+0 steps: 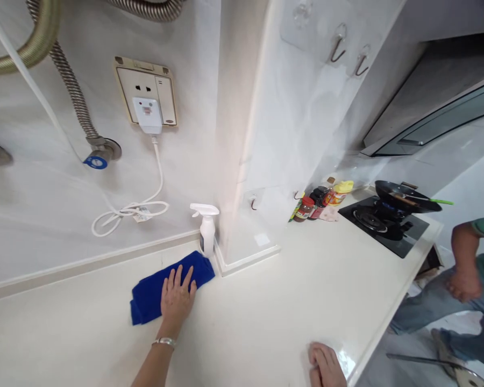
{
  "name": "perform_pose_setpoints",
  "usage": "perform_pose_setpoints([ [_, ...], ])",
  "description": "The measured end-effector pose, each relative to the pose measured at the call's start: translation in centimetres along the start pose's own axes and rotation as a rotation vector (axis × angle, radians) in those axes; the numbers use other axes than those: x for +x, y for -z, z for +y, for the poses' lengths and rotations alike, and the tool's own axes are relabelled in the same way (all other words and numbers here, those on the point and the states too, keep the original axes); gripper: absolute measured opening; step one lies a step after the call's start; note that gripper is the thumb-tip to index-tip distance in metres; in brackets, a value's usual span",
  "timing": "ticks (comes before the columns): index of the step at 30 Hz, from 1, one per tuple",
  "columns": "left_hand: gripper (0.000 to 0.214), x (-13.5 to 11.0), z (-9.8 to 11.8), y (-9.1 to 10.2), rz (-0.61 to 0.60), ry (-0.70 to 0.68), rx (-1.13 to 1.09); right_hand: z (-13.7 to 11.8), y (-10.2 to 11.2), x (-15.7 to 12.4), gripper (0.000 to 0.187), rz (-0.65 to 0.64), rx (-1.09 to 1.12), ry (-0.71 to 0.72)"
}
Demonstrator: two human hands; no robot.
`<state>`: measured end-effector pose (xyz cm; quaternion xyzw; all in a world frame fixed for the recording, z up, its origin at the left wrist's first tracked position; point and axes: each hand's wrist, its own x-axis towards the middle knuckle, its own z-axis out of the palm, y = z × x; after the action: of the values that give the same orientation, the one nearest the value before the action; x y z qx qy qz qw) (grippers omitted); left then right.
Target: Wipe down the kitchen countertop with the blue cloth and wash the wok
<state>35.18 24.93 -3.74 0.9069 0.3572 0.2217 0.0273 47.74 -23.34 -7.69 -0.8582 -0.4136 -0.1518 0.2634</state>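
My left hand (177,296) lies flat with fingers spread on a blue cloth (155,293), which is spread on the white countertop (290,290) close to the wall. A white spray bottle (206,230) stands upright just behind the cloth, in the corner by the pillar. My right hand (326,365) rests on the countertop near its front edge, fingers stretched flat, holding nothing. A silver bracelet is on my left wrist.
A white pillar (250,134) juts out at the back. Jars and bottles (318,203) stand beside a black gas stove (383,223) carrying a dark wok (403,194). A wall socket (147,97) with a plug and looped cable, and metal hoses. Another person (468,279) crouches at right.
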Motion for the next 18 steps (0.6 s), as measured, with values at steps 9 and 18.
perform_pose_setpoints([
  [9,0.051,-7.2,8.3,0.6,-0.055,-0.106,-0.063,-1.9,0.4,0.4,0.024,-0.003,0.040,-0.079],
  [18,0.062,-18.3,13.9,3.5,-0.126,-0.429,-0.065,-2.7,0.9,1.0,0.028,0.030,0.073,-0.104],
])
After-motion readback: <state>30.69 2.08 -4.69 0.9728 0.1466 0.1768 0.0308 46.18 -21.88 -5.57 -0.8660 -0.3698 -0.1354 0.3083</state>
